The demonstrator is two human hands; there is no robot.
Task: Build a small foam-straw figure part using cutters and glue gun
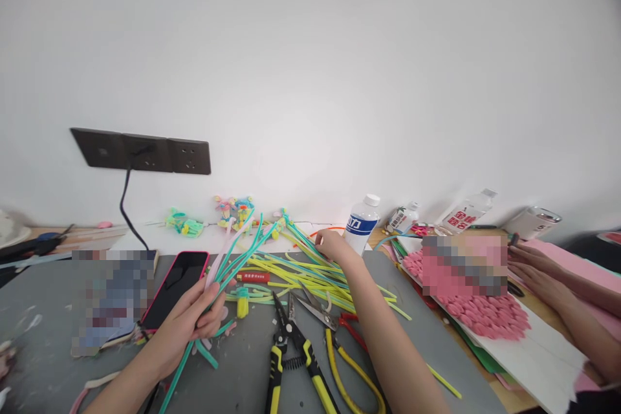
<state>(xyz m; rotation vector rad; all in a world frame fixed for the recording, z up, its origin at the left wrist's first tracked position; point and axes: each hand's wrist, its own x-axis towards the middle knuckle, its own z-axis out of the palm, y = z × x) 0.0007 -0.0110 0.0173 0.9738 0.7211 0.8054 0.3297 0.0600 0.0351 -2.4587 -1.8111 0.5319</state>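
My left hand [204, 307] is closed around a bundle of teal pipe cleaners [237, 252] with a pale lilac one [224, 249] among them; some ends stick out below the fist. My right hand [332, 247] is at the back of the mat beside a white bottle with a blue label [361, 225]. Its fingers are curled together over teal and green pipe cleaners [308, 240]; what they pinch, if anything, is hidden. Between my hands lies a loose spread of yellow pipe cleaners [291, 275]. Small figures twisted from pipe cleaners [234, 208] stand by the wall.
Yellow-black pliers [292, 352] and yellow-handled scissors [334, 343] lie open in front. A pink-edged phone [179, 288] is left of my left hand. At right are pink braided work [485, 314] and another person's hands [538, 272]. A wall socket [145, 152] holds a black cable.
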